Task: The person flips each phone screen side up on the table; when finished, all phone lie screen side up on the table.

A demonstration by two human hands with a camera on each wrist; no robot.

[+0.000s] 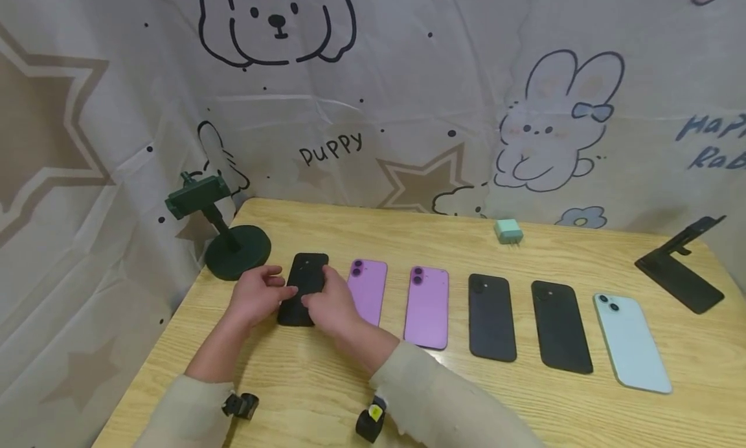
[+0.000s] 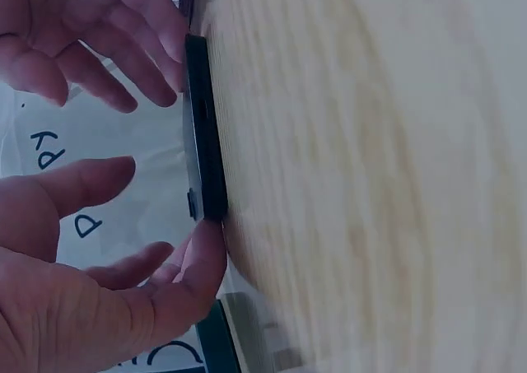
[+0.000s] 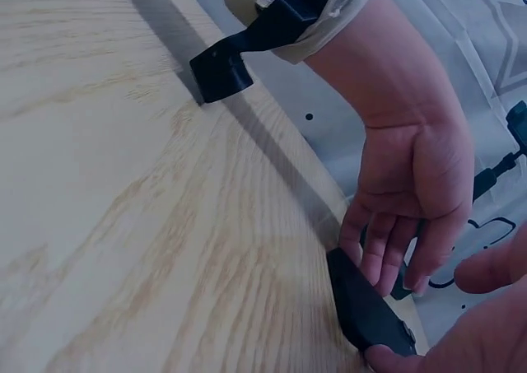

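Note:
A black phone lies back-up at the left end of a row of phones. My left hand touches its left edge with the fingertips, the thumb held over its back. On the opposite side, my right hand touches the right edge with loosely bent fingers. In the left wrist view the black phone is seen edge-on against the wood, between the two hands. The right wrist view shows the left hand with its fingers along the far edge of the phone.
Right of it lie purple phones, dark phones and a pale blue phone. A dark green stand stands at the back left, a black stand at the right. A mint charger plug sits near the patterned cloth.

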